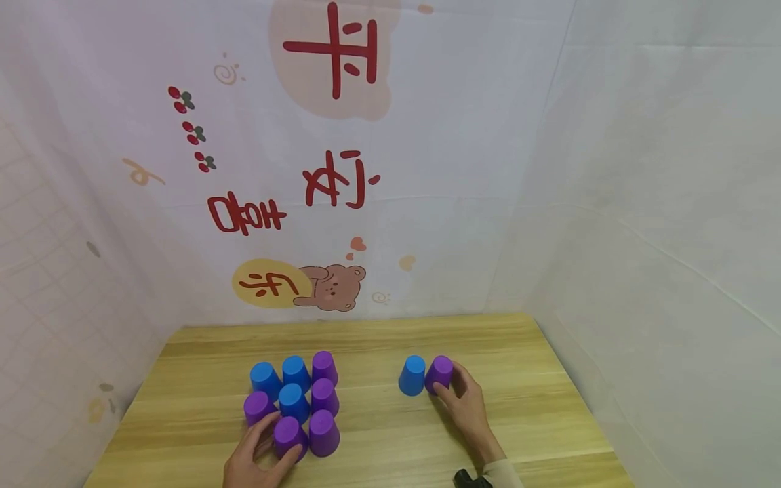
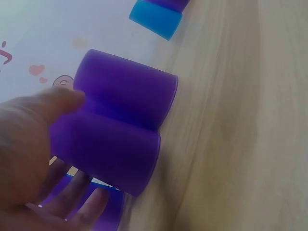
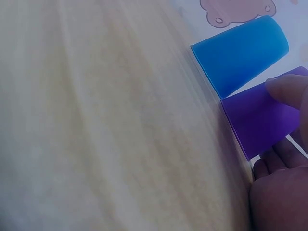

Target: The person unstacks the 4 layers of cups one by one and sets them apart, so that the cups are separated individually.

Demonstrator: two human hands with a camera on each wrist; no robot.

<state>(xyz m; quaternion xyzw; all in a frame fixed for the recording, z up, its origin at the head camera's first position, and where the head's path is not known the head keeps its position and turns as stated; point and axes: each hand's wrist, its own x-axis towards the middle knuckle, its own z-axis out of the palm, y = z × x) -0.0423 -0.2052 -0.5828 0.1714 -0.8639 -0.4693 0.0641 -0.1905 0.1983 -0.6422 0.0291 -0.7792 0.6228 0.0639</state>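
Upside-down plastic cups stand in two groups in the head view. At the front of the left group, my left hand (image 1: 259,455) holds a purple cup (image 1: 289,434) between thumb and fingers; in the left wrist view the thumb lies near its narrow end. Right beside this cup is another purple cup (image 1: 324,434). On the right, my right hand (image 1: 468,404) grips a purple cup (image 1: 439,373), thumb on its near side and fingers round the far side. A blue cup (image 1: 411,376) stands just left of it, their rims meeting in the right wrist view (image 3: 239,57).
Behind the left hand's cup stand blue cups (image 1: 294,402) and more purple cups (image 1: 325,398), packed in rows. The wood-grain table (image 1: 378,434) runs back to a white printed cloth (image 1: 439,257), with cloth walls on both sides. A black strap (image 1: 470,478) sits at the right wrist.
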